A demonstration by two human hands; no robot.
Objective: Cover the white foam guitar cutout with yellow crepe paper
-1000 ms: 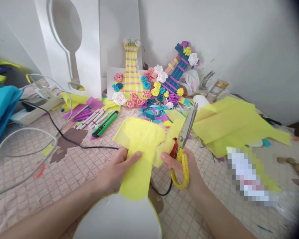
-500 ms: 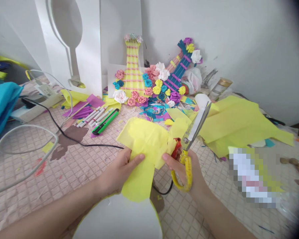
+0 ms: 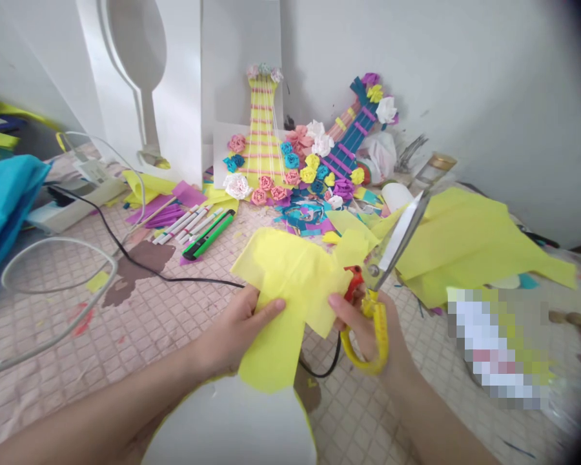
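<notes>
My left hand (image 3: 244, 323) is closed around the narrow neck of a white board cutout (image 3: 232, 426), thumb on top. Yellow crepe paper (image 3: 275, 323) covers that neck and flares out in loose flaps at its far end. My right hand (image 3: 372, 323) holds scissors (image 3: 380, 310) with yellow handles, blades pointing up and away. Its thumb and finger also pinch the right edge of the crepe paper. Behind this hand shows a red piece (image 3: 353, 282), mostly hidden; I cannot tell what it belongs to. The cutout's rounded white body runs out of view at the bottom.
Yellow and blue paper instruments with paper flowers (image 3: 264, 135) lean at the back. A green cutter (image 3: 209, 236) lies beside several white sticks (image 3: 186, 223). Yellow crepe sheets (image 3: 484, 245) spread at right. A black cable (image 3: 193, 280) crosses the table behind my hands.
My right hand has shifted slightly right with the scissors, drawing the paper flap outward, so it lies more spread. My left hand keeps its grip. The view has shifted slightly.
</notes>
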